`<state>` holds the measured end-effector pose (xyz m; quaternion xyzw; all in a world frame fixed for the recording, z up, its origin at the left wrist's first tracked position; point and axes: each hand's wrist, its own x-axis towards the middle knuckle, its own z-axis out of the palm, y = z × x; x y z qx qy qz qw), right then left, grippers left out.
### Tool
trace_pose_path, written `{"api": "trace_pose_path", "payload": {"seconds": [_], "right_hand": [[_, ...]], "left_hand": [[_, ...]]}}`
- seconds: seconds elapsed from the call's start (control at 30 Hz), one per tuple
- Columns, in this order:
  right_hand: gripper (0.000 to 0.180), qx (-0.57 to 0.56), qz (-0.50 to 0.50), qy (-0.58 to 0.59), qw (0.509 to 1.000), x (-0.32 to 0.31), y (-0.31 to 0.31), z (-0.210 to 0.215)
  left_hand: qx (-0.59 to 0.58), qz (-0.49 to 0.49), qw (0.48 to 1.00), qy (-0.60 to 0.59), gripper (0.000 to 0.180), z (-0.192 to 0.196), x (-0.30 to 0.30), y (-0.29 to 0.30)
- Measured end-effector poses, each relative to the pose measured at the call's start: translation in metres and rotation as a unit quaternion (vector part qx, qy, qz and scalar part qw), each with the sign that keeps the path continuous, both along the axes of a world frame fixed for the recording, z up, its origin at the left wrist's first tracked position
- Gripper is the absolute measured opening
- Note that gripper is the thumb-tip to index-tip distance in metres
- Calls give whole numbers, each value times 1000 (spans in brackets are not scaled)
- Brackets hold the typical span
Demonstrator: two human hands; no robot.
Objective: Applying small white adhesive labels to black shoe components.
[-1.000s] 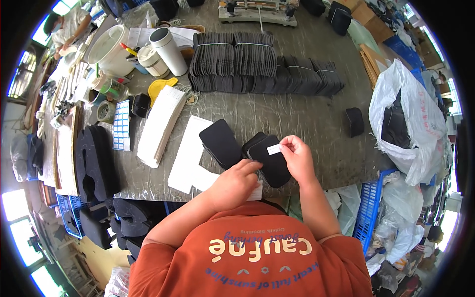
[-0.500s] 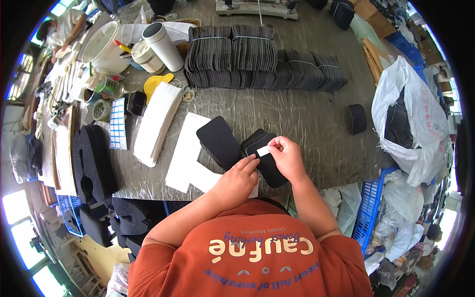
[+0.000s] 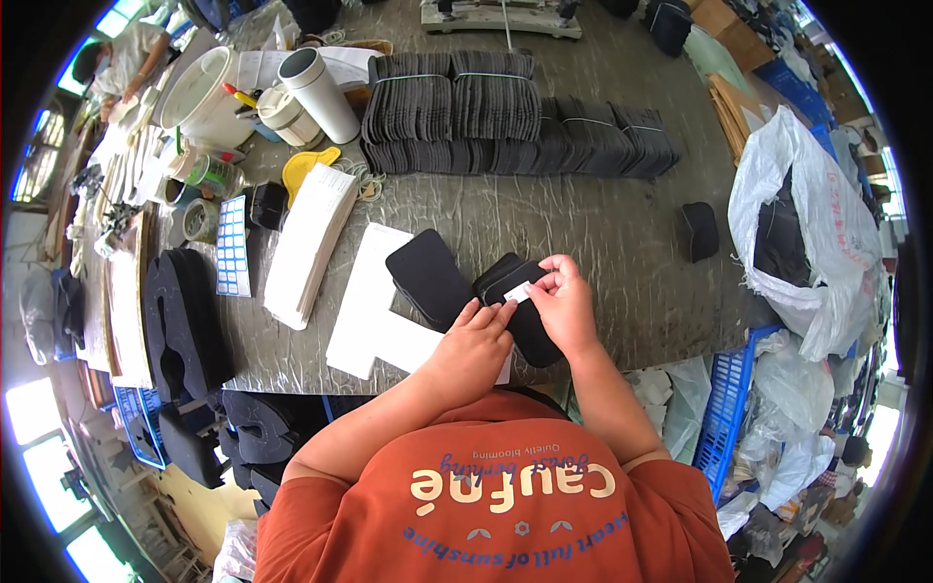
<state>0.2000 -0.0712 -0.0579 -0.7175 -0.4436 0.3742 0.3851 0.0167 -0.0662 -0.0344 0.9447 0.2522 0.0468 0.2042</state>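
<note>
A small white label (image 3: 516, 293) lies against the top of a black foam pad (image 3: 537, 340), which rests on other black pads by the table's near edge. My right hand (image 3: 566, 309) pinches the label's right end between thumb and fingertips. With fingers stretched out, my left hand (image 3: 476, 342) lies across the pad's left side, its fingertips just below the label. Another small stack of black foam pads (image 3: 428, 275) sits left of it, partly on white sheets (image 3: 364, 291).
Long rows of banded black pads (image 3: 457, 107) stand at the back. To the left are a paper stack (image 3: 309, 243), a blue-and-white sticker sheet (image 3: 232, 248) and a white tumbler (image 3: 321, 94). A white woven sack (image 3: 807, 282) and a blue crate (image 3: 724, 418) flank the right edge.
My left hand has slid slightly right, bringing its fingertips close to the label. My right fingers have shifted a little, and the label sits flatter on the pad.
</note>
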Motion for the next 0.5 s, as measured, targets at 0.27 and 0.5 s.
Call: {"api": "trace_pose_path", "payload": {"seconds": [0.27, 0.5], "right_hand": [[31, 20, -2, -199, 980, -4, 4, 7], [21, 99, 15, -165, 981, 7, 7, -10]], "left_hand": [[22, 2, 1000, -6, 20, 3, 5, 4], [-34, 23, 999, 3, 16, 14, 16, 15]]}}
